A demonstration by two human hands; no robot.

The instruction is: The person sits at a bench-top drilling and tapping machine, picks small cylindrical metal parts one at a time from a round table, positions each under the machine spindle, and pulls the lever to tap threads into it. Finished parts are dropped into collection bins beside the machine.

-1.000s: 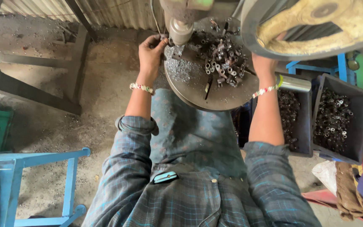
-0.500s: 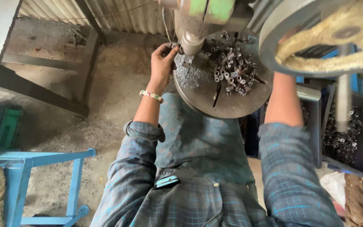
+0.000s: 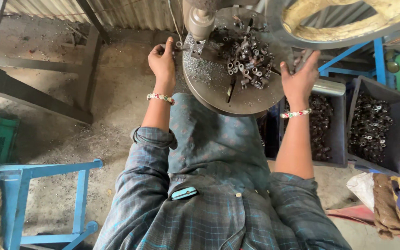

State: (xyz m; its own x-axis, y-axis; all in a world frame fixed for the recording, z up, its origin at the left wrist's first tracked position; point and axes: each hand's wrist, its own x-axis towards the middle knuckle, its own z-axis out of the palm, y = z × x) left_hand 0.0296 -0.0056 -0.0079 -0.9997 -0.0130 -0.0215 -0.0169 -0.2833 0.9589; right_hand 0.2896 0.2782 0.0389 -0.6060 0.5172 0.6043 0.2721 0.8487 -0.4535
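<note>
Reaching up at the left edge of the round metal plate (image 3: 237, 99), the left hand (image 3: 163, 62) had its fingers (image 3: 168, 46) curled together beside the machine's spindle (image 3: 201, 21), seemingly pinching a small metal piece (image 3: 178, 45), though the grip itself was too small to make out for sure; holding it there likely kept the piece lined up under the spindle; the right hand (image 3: 299, 76) was raised at the plate's right edge with fingers spread and pressed against the underside of a large wheel (image 3: 348, 23), probably to steady or turn it; a heap of small metal sleeves (image 3: 246, 55) lay on the plate between both hands, dark grey, short, tubular, jumbled, with filings scattered around them, within easy reach of either hand; two dark bins (image 3: 394, 104) of similar parts sat to the right, near the right forearm; a blue stool frame (image 3: 47, 171) stood at lower left, well apart; both wrists wore beaded bracelets.
</note>
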